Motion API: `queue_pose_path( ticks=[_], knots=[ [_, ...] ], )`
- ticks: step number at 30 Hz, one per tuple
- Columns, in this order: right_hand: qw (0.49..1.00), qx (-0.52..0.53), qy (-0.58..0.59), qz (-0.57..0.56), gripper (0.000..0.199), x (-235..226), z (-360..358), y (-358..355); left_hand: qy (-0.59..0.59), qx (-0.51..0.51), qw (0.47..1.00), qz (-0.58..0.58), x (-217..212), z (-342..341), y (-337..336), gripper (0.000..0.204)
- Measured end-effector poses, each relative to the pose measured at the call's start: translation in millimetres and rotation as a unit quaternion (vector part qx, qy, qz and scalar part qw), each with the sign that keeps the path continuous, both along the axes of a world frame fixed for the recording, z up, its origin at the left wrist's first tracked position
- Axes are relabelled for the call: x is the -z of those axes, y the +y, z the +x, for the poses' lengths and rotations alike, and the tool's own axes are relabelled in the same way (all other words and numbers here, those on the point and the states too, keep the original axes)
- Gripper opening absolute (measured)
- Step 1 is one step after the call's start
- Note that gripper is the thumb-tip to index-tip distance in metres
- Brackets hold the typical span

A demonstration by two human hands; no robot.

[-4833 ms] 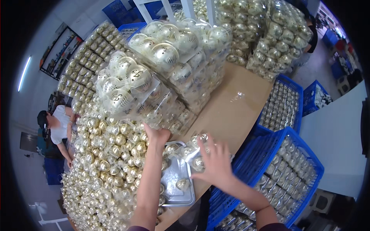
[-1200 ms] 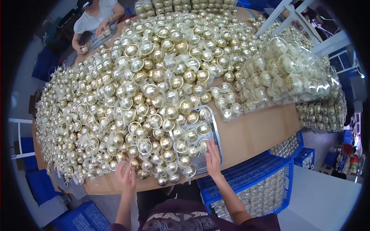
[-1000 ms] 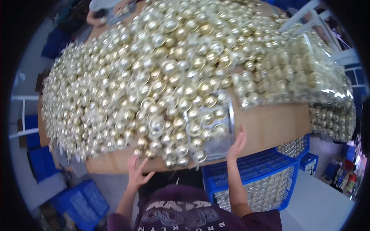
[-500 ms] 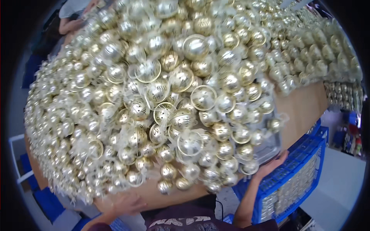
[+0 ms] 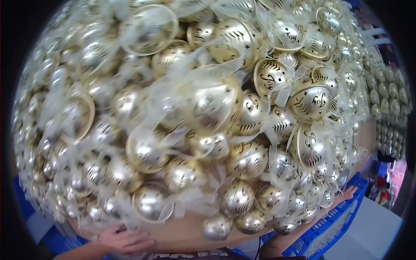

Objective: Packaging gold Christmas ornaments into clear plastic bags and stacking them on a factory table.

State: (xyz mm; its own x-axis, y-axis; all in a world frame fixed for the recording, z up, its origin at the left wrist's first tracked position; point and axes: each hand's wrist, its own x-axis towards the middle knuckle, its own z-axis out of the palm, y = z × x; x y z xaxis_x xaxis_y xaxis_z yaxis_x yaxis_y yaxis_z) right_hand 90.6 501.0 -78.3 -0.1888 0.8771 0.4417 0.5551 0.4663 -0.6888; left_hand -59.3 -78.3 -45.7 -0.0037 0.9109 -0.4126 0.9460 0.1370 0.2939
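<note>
A great heap of shiny gold and silver ball-shaped bell ornaments [image 5: 310,102] with pale sheer ribbons [image 5: 182,91] fills most of the view. Dark lettering, stars and striped cutouts mark many of them. My left hand [image 5: 125,239] lies at the near edge of the brown tabletop [image 5: 182,227], below the heap, fingers stretched and holding nothing. Beyond the heap's right side, my right hand [image 5: 346,193] reaches over the rim of a blue crate [image 5: 336,221]. Its fingers are spread, and nothing shows in them. Ornaments hide part of my right forearm.
At the far right, rows of similar ornaments [image 5: 392,104] stand or hang together. A pale flat surface [image 5: 377,225] lies beyond the blue crate. Blue containers [image 5: 54,240] show at the lower left. A dark cable [image 5: 259,247] runs down by the table's near edge.
The heap appears much closer and larger. A grey tray beside my right hand and another person at upper left have gone from sight. My right hand appears farther right, over the crate.
</note>
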Motion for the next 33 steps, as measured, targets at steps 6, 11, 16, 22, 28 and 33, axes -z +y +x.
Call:
queue_pose_path(
  ticks=[6, 11, 16, 22, 28, 33],
  knots=[
    [0.993, 0.008, 0.117, -0.005, 0.061, -3, 0, 8, 0.118, -0.023, 0.968, 0.222, 16, -1, 11, 0.057],
    [0.991, -0.033, 0.095, 0.087, 0.062, 25, 44, 81, 0.112, -0.161, 0.917, 0.348, 12, 15, 4, 0.059],
    [0.911, -0.170, 0.292, 0.238, 0.053, -54, 5, -70, 0.367, -0.364, 0.772, 0.370, -6, 31, -72, 0.057],
    [0.868, -0.440, 0.174, 0.151, 0.043, -50, -14, -269, 0.327, -0.713, 0.566, 0.252, -19, 60, -208, 0.085],
    [0.632, -0.744, -0.131, -0.175, 0.028, -61, -26, -455, 0.193, -0.625, 0.726, 0.212, 2, 114, -275, 0.067],
    [0.276, -0.711, -0.123, -0.635, 0.046, -39, -53, -545, 0.216, -0.542, 0.752, 0.307, -25, 149, -236, 0.045]
  ],
)
